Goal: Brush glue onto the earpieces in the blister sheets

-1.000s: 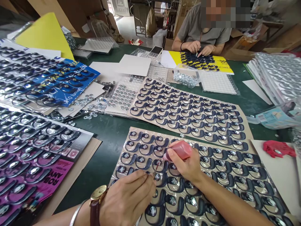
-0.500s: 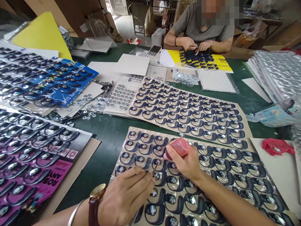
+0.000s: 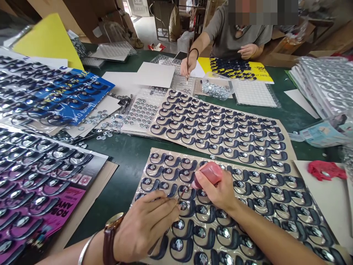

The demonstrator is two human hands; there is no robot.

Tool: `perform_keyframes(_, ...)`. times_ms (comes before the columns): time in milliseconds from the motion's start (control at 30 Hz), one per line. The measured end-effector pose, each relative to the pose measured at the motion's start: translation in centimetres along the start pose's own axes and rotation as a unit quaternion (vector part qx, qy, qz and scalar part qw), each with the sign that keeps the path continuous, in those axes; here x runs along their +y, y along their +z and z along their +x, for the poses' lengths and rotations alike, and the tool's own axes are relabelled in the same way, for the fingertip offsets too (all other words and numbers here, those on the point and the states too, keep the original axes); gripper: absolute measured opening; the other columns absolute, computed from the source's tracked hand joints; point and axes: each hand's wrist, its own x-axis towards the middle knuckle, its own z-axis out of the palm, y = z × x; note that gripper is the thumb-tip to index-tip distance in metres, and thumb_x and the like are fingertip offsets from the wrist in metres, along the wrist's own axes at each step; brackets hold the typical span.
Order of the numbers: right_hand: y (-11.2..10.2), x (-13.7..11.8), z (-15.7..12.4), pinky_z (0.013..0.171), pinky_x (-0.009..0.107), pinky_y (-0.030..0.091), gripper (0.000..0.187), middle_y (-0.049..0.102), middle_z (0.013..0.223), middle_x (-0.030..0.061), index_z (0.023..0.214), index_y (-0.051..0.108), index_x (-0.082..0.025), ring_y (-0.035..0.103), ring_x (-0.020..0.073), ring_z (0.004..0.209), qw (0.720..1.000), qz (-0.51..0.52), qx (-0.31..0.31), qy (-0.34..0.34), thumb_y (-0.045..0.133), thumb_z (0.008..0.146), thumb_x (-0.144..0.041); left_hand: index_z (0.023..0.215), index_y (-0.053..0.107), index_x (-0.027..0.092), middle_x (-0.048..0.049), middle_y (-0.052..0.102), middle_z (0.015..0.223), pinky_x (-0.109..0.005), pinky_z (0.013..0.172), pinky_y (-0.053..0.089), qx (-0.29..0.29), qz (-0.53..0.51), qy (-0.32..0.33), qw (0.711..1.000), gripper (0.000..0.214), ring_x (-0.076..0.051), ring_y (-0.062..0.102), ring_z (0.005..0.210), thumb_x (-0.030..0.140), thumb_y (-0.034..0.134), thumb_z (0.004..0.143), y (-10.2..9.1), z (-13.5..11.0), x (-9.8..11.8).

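Note:
My right hand [image 3: 222, 191] is wrapped round a red squeeze bottle [image 3: 211, 172], its nozzle tilted down to the left. My left hand [image 3: 149, 224] pinches a thin pointed stick [image 3: 181, 194], whose tip touches or nearly touches one disc. Whether it is a brush or a plain rod I cannot tell. Below both hands lies a brown board [image 3: 328, 221] with rows of dark hook-shaped pieces under clear film, each with a round shiny disc. My hands hide part of the rows.
A second similar board [image 3: 288, 147] lies just beyond. Blue [image 3: 91, 99] and purple [image 3: 66, 206] printed sheets with like pieces stand left. Loose discs [image 3: 104, 127] are scattered mid-table. Opposite, a co-worker's hand [image 3: 189, 66] holds a thin tool over a clear tray [image 3: 180, 85]. Red cloth [image 3: 327, 170] lies right.
My left hand and the stick have shifted very slightly; the bottle stays in place. The co-worker's hands have parted, one reaching out over the clear tray with a thin tool.

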Motion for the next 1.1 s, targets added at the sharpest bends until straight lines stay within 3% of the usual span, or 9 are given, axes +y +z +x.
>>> perform_keyframes(233, 0.3, 0.1, -0.2, 0.056, 0.027, 0.054, 0.013, 0.068, 0.061, -0.0003, 0.081, 0.063, -0.02, 0.063, 0.0149, 0.052, 1.0, 0.013, -0.021, -0.017, 0.058, 0.086, -0.03, 0.108, 0.059, 0.009, -0.0112, 0.07, 0.099, -0.035, 0.084, 0.051, 0.042, -0.089, -0.05, 0.994, 0.035, -0.018, 0.066, 0.088, -0.001, 0.042, 0.079, 0.2, -0.3, -0.6)
perform_keyframes(433, 0.5, 0.5, -0.3, 0.06, 0.028, 0.054, 0.009, 0.069, 0.07, 0.0016, 0.087, 0.061, -0.02, 0.065, 0.0156, 0.059, 0.996, 0.014, -0.03, -0.086, 0.061, 0.084, -0.029, 0.108, 0.061, 0.016, -0.0065, 0.071, 0.095, -0.032, 0.082, 0.05, 0.087, -0.156, -0.152, 0.972, 0.027, -0.015, 0.067, 0.082, 0.003, 0.053, 0.085, 0.7, -0.7, -0.9)
perform_keyframes(533, 0.3, 0.1, 0.0, 0.061, 0.028, 0.054, 0.014, 0.069, 0.07, 0.0012, 0.084, 0.062, -0.021, 0.064, 0.0154, 0.061, 0.997, -0.008, -0.034, -0.068, 0.065, 0.081, -0.034, 0.105, 0.063, 0.015, -0.0068, 0.071, 0.094, -0.032, 0.081, 0.049, 0.093, -0.16, -0.16, 0.97, 0.024, -0.015, 0.066, 0.081, 0.004, 0.054, 0.086, 0.8, -0.7, -0.9)
perform_keyframes(667, -0.6, -1.5, 0.5, 0.054, 0.025, 0.052, 0.019, 0.068, 0.067, 0.0001, 0.081, 0.061, -0.021, 0.062, 0.0132, 0.056, 0.994, 0.035, -0.101, 0.008, 0.064, 0.082, -0.039, 0.104, 0.064, 0.017, -0.0055, 0.071, 0.094, -0.032, 0.081, 0.049, 0.093, -0.151, -0.173, 0.969, 0.021, -0.015, 0.066, 0.083, 0.007, 0.053, 0.088, 1.0, -0.9, -0.7)
perform_keyframes(733, -1.1, -2.1, 0.5, 0.049, 0.023, 0.051, 0.022, 0.069, 0.067, 0.0008, 0.085, 0.06, -0.02, 0.06, 0.0122, 0.052, 0.986, 0.102, -0.121, 0.052, 0.058, 0.086, -0.042, 0.106, 0.063, 0.018, -0.0051, 0.071, 0.094, -0.032, 0.082, 0.05, 0.106, -0.136, -0.163, 0.971, 0.023, -0.015, 0.066, 0.084, 0.006, 0.053, 0.088, 1.0, -1.3, -0.4)
perform_keyframes(833, -1.2, -2.2, -0.4, 0.049, 0.023, 0.052, 0.022, 0.07, 0.069, 0.0016, 0.088, 0.06, -0.019, 0.062, 0.0134, 0.054, 0.987, 0.125, -0.08, 0.062, 0.063, 0.083, -0.04, 0.11, 0.059, 0.014, -0.0082, 0.07, 0.102, -0.034, 0.084, 0.049, 0.107, -0.097, -0.099, 0.985, 0.029, -0.017, 0.066, 0.091, 0.002, 0.05, 0.085, 0.8, -2.2, 0.6)
perform_keyframes(967, 0.0, -1.1, -2.5, 0.052, 0.023, 0.054, 0.013, 0.069, 0.067, -0.0006, 0.091, 0.059, -0.02, 0.067, 0.015, 0.058, 0.992, 0.124, -0.006, 0.006, 0.065, 0.082, -0.028, 0.108, 0.059, 0.002, -0.0166, 0.067, 0.107, -0.038, 0.088, 0.048, 0.052, -0.029, -0.015, 0.998, 0.027, -0.021, 0.065, 0.093, 0.007, 0.041, 0.09, 0.5, -3.2, 2.5)
perform_keyframes(1100, 0.9, -0.4, -3.5, 0.052, 0.023, 0.054, 0.011, 0.07, 0.069, 0.0001, 0.09, 0.061, -0.02, 0.066, 0.0138, 0.054, 0.996, 0.072, 0.012, -0.055, 0.065, 0.081, -0.025, 0.104, 0.062, 0.001, -0.015, 0.069, 0.1, -0.036, 0.087, 0.049, 0.046, 0.01, 0.002, 0.999, 0.03, -0.021, 0.066, 0.09, 0.009, 0.034, 0.095, 0.8, -3.2, 3.4)
